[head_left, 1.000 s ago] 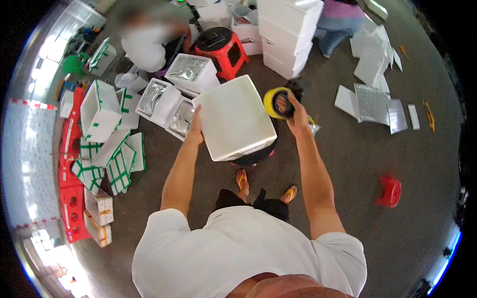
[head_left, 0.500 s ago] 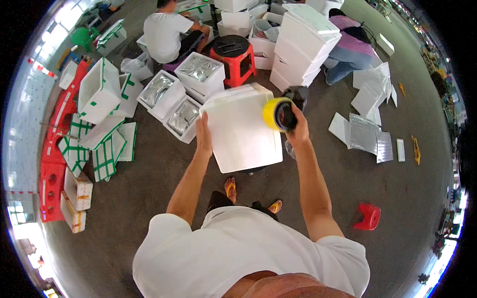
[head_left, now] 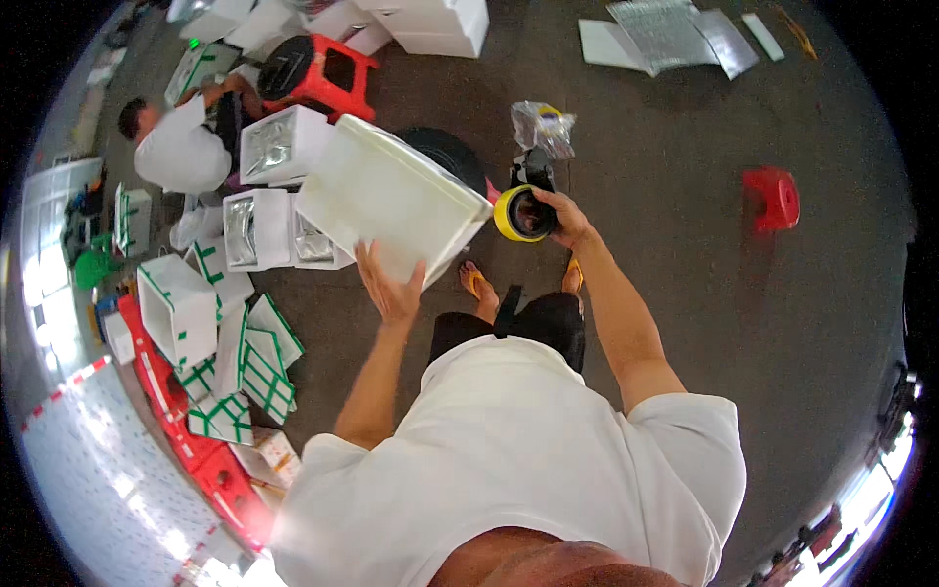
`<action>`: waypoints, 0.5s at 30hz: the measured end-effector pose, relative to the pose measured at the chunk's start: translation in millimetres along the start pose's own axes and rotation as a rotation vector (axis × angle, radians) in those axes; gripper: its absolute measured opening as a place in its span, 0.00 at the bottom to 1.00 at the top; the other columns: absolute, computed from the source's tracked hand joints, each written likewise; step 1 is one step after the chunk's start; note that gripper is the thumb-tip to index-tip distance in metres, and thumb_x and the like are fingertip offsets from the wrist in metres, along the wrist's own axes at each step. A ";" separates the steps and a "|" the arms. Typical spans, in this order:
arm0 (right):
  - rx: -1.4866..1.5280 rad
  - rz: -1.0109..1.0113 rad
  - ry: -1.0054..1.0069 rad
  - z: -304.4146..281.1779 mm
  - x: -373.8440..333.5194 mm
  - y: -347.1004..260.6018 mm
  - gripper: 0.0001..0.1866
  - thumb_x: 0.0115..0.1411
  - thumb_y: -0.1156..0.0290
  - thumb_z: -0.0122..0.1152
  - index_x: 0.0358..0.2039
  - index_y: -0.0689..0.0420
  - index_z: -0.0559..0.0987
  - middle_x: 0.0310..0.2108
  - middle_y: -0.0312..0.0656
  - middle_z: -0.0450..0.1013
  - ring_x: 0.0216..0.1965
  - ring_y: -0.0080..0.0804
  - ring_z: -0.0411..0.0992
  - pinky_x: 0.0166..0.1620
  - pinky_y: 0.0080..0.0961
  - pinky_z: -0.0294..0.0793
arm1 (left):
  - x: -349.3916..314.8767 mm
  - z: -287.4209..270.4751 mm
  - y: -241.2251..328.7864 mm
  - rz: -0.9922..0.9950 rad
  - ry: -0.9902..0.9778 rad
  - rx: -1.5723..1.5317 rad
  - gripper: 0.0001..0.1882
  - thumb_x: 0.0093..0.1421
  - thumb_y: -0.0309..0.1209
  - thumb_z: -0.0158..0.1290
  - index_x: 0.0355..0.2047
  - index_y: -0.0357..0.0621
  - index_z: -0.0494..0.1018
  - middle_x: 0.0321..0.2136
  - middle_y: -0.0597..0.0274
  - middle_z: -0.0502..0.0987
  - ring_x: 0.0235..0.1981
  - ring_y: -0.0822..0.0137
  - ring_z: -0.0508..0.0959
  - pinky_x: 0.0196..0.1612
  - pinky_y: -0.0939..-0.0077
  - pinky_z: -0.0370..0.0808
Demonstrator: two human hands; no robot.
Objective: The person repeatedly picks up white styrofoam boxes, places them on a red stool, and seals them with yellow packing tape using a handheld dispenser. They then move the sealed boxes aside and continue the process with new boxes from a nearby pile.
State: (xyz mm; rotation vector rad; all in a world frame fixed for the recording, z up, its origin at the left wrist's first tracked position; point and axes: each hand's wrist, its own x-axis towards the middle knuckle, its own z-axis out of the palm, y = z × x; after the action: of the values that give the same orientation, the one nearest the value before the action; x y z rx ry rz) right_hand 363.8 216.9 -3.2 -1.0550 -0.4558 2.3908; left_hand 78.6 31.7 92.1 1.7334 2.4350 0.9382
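A white foam box (head_left: 391,191), closed with a lid, sits tilted and turned at an angle in front of me, beside a black round stool top (head_left: 442,157) that it partly hides. My left hand (head_left: 393,292) lies against the box's near side, fingers spread and thumb apart. In my right hand (head_left: 567,220) is a tape dispenser (head_left: 533,168) with a wide yellow-rimmed roll of tape (head_left: 520,213). The roll hangs just off the box's right corner; whether tape runs between them I cannot tell. Beyond the dispenser lies a clear plastic bag (head_left: 544,129) with something yellow inside.
Open foam boxes with silver liners (head_left: 256,230) stand left of the box. Green-taped boxes and lids (head_left: 264,372) pile along a red barrier (head_left: 196,430). A person (head_left: 186,147) sits at the far left by a red stool (head_left: 337,78). Another small red stool (head_left: 773,199) stands right.
My view has swung rightward. The foam box has turned and tilted, and my left hand has shifted from its left side to its near side. My right hand still holds the dispenser.
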 end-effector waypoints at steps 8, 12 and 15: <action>-0.335 -0.085 0.243 -66.0 4.3 25.4 0.33 0.55 0.62 0.68 0.61 0.51 0.70 0.54 0.47 0.71 0.54 0.35 0.70 0.55 0.30 0.69 | 118.2 78.8 47.8 0.771 -0.803 0.097 0.36 0.43 0.44 0.65 0.53 0.50 0.68 0.56 0.55 0.65 0.62 0.52 0.62 0.68 0.46 0.48; -0.506 -0.181 0.121 -78.9 61.4 11.4 0.31 0.52 0.60 0.71 0.57 0.54 0.75 0.53 0.45 0.73 0.47 0.34 0.73 0.49 0.27 0.71 | 115.7 89.1 48.7 0.747 -0.775 0.075 0.31 0.41 0.40 0.63 0.47 0.51 0.70 0.47 0.60 0.69 0.55 0.58 0.67 0.67 0.49 0.50; -0.664 -0.255 0.028 -82.8 116.2 -1.5 0.34 0.49 0.59 0.73 0.57 0.55 0.75 0.51 0.45 0.74 0.44 0.34 0.74 0.49 0.27 0.72 | 118.7 92.9 51.5 0.764 -0.757 0.062 0.30 0.40 0.40 0.63 0.47 0.52 0.70 0.45 0.61 0.70 0.53 0.58 0.68 0.66 0.48 0.51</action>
State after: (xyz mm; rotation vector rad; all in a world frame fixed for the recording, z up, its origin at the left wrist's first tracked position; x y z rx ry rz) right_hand 358.8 291.0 -125.0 -1.1978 -1.3470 2.0265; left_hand 108.1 187.7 78.7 2.4758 1.3525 0.1044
